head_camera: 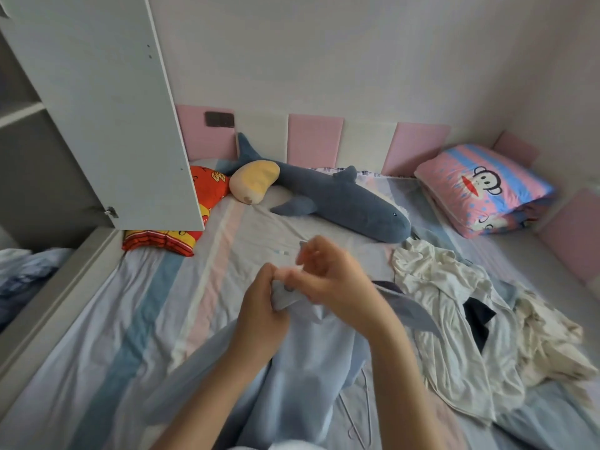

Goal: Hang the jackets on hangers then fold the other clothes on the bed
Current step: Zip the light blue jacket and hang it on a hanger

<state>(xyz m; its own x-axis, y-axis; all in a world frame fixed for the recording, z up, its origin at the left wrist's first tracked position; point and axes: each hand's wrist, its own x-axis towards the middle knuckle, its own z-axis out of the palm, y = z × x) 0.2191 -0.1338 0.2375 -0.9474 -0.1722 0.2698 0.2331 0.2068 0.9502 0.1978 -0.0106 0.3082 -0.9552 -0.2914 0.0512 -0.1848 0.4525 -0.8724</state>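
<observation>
Gripping a pale blue garment near its top edge, both hands are raised over the middle of the bed. The left hand has its fingers curled round a bunch of the cloth. The right hand, just beside it and a little farther, pinches the same edge with bent fingers, and a scrap of cloth shows past its fingertips. The hands are close together. The rest of the garment hangs down toward the near edge and spreads over the striped sheet.

A thin wire hanger lies flat on the sheet, near and just right of the garment, partly tucked under it. To the right, a heap of clothes, mostly cream with something dark in it, sprawls loose and unfolded.

At the far side lies a grey shark plush, with a cream and yellow cushion resting against its tail end. A red cushion sits at far left, partly behind an open cupboard door. A pink and blue pillow sits in the far right corner.
</observation>
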